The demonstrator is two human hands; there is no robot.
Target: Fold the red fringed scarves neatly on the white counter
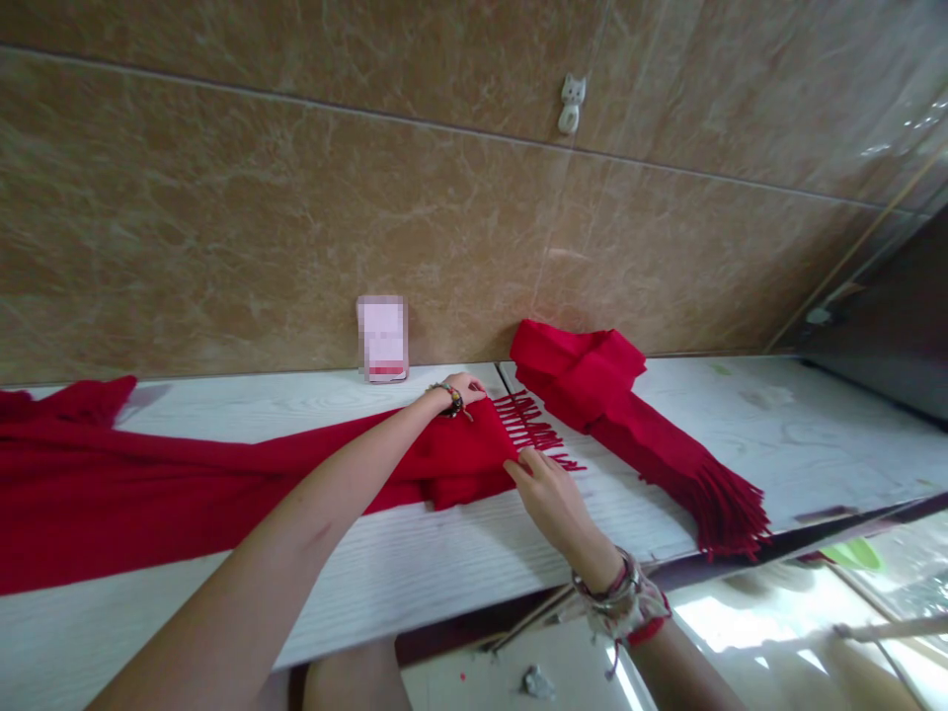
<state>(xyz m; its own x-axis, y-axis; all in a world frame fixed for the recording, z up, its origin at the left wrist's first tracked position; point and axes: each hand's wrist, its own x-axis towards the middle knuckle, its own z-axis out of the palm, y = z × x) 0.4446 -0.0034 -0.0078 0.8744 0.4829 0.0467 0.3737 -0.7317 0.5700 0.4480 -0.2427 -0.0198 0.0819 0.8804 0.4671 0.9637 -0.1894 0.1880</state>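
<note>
A long red scarf [296,494] lies stretched along the white wood-grain table, running off the left side of the view. Its fringed end points right, and the cloth near that end is doubled over in layers. My left hand [466,388] is closed on the far corner of this end, fingers pinched at the edge. At the near corner, just above the fringe, my right hand [546,489] pinches the cloth between thumb and fingers. A second red scarf [592,375], looped over itself with a fringed tail toward the front edge, lies to the right of both hands.
Against the brown marbled wall [281,237] leans a small blurred pale card or box [385,338]. A white cat-shaped hook [571,104] is fixed higher up. The white table [459,563] ends at a dark front edge. A dark appliance-like object [889,306] stands far right.
</note>
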